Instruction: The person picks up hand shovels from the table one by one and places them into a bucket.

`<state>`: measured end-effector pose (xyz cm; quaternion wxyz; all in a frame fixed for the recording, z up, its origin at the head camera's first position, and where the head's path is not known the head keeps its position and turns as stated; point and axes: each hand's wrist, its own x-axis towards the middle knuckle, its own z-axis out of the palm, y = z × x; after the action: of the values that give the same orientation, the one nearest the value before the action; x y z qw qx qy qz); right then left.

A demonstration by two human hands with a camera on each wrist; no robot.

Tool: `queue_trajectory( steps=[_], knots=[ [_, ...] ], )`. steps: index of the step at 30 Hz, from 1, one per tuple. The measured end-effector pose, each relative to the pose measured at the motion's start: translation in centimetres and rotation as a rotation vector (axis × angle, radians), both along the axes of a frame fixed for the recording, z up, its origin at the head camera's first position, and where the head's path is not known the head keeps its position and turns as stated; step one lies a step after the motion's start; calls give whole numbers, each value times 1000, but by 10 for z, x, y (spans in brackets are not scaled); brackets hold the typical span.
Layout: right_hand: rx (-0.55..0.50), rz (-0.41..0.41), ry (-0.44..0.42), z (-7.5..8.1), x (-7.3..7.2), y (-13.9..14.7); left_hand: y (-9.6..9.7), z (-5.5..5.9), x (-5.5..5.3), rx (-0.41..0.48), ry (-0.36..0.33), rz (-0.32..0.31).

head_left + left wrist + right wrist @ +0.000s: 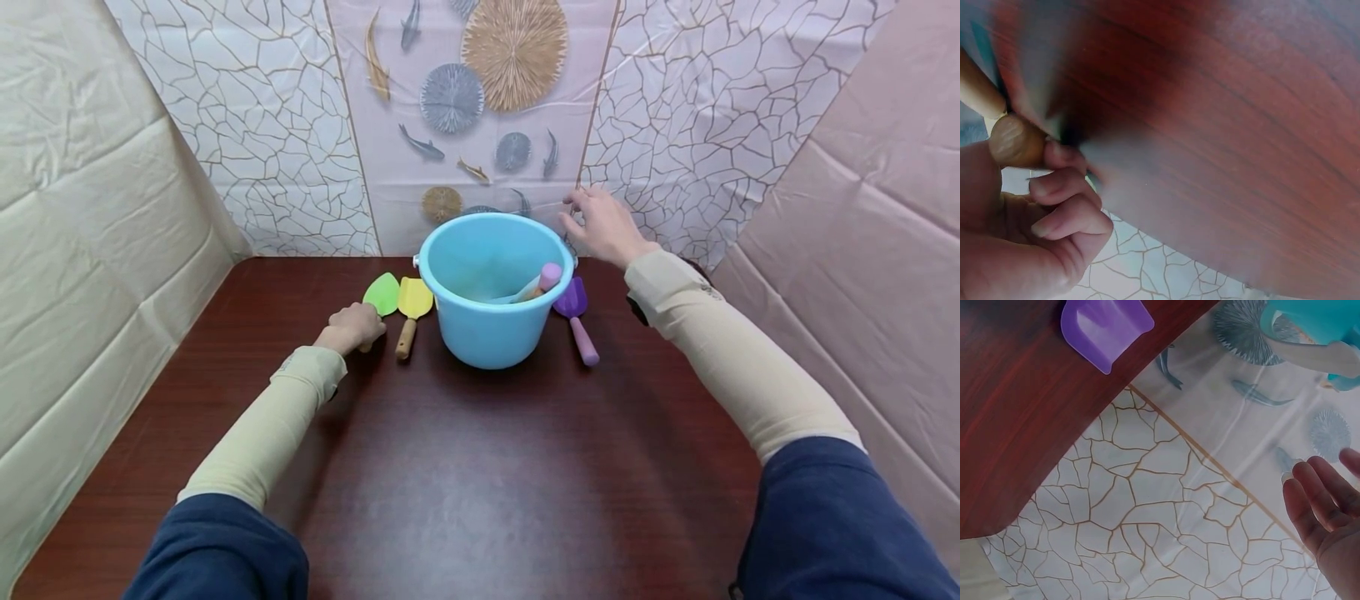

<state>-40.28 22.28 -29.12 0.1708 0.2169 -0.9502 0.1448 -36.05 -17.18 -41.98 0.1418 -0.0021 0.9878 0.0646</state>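
Observation:
My left hand (352,325) grips a toy shovel with a green blade (382,293); the end of its wooden handle (1015,140) sticks out beside the curled fingers in the left wrist view. Just right of it lies a yellow shovel (415,298) with a wooden handle. A light blue bucket (491,333) stands upright on the table. Over its right rim hovers my right hand (606,227), fingers loosely extended, holding nothing. Inside the bucket leans a tool with a pink handle end (550,276), its lower part partly hidden by the rim.
To the bucket's right is a purple shovel (573,297) with a pink handle, lying on the dark wooden table (465,475). Patterned cloth (285,125) hangs behind the table, and plain pale cloth walls (82,250) enclose both sides.

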Motion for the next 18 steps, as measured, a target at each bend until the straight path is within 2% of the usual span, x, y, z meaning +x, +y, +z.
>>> queue_trajectory(
  steps=[6, 13, 18],
  knots=[
    [-8, -12, -5, -1, 0, 1, 1, -3, -1, -3, 62, 9],
    [-8, -7, -17, -5, 1, 5, -2, -3, 0, -25, 67, 15],
    [-13, -11, -23, -7, 0, 8, -4, 3, 1, -11, 89, 16]
  ],
)
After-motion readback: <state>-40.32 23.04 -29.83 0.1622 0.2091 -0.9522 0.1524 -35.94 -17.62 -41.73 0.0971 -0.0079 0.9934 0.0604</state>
